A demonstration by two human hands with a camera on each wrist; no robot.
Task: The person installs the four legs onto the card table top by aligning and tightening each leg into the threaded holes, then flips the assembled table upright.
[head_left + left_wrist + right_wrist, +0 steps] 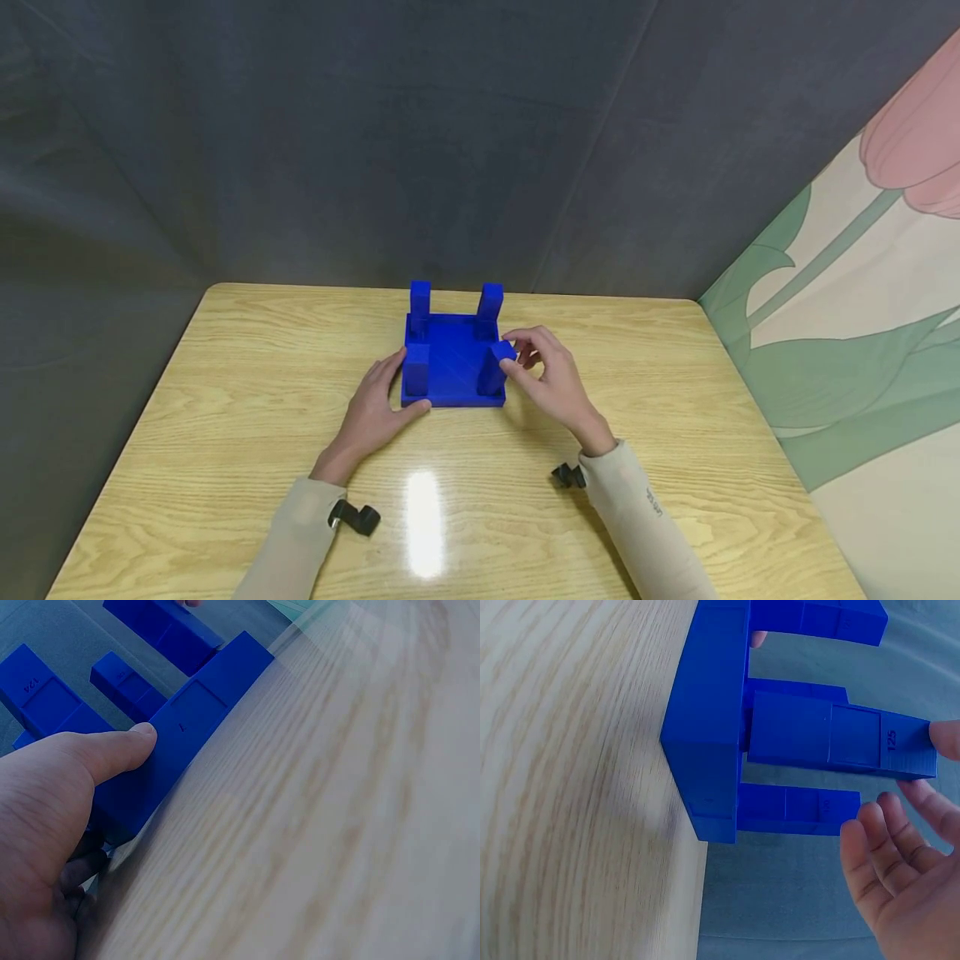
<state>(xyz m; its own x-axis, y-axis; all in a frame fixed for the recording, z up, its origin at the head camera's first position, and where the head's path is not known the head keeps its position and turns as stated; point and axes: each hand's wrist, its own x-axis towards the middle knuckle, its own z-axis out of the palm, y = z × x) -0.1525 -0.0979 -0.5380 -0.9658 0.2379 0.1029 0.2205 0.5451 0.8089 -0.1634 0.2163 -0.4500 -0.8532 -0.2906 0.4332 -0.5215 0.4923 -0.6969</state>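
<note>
A blue square base plate (450, 367) with an upright blue post at each corner stands on the wooden table (225, 400). My left hand (403, 390) lies at its near left corner, thumb straight along the front edge and fingers along the left side. In the left wrist view the thumb (112, 754) presses on the plate's edge (202, 705). My right hand (513, 348) pinches the top of the near right post (492, 372). In the right wrist view that post (832, 739) carries the number 125; one fingertip touches its end while the other fingers (885, 832) hang relaxed below.
A dark grey fabric backdrop (375, 142) closes off the far side of the table. A panel with a painted flower (862, 275) stands along the right edge. Bare wood surrounds the plate on every side.
</note>
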